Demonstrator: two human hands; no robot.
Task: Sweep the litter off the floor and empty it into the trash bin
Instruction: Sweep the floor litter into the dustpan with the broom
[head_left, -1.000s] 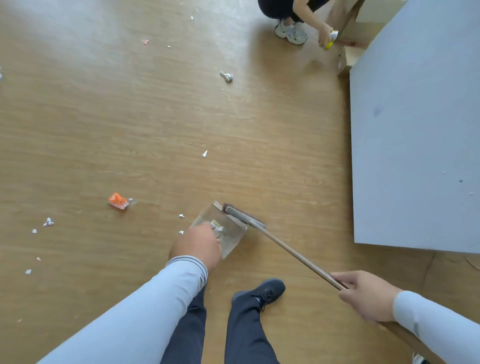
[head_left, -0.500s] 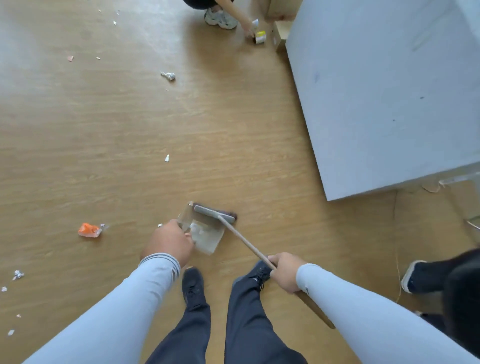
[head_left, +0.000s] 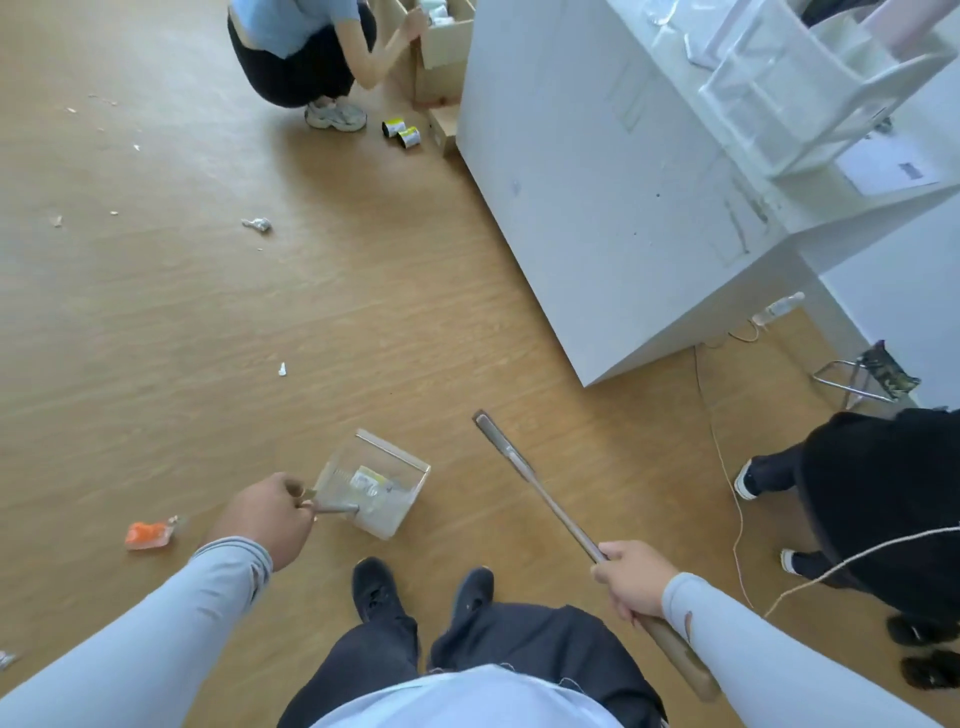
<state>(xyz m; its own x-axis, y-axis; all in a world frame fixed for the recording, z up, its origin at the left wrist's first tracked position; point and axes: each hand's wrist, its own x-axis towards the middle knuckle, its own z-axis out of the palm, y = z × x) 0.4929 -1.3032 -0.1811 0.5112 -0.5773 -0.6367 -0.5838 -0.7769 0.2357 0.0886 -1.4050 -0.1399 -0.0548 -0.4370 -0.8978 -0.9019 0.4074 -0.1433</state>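
My left hand (head_left: 267, 517) grips the short handle of a clear plastic dustpan (head_left: 375, 483) held just over the wooden floor; several scraps lie inside it. My right hand (head_left: 631, 577) holds the long wooden handle of a broom (head_left: 540, 493), whose narrow grey head (head_left: 488, 426) is lifted and apart from the dustpan, to its right. Litter stays on the floor: an orange wrapper (head_left: 148, 535) left of my left hand, a white scrap (head_left: 282, 369) ahead, a crumpled silver piece (head_left: 257, 224) farther off. No trash bin is in view.
A large white cabinet (head_left: 597, 208) fills the right. A person crouches at cardboard boxes (head_left: 441, 47) at the top, two small cans (head_left: 401, 132) beside them. Another person in black (head_left: 872, 509) stands at right, near a thin cord (head_left: 727, 467) on the floor.
The broom head has lifted off the dustpan and swung right. The dustpan now hangs level from my left hand. The view has tilted up, showing more of the room.
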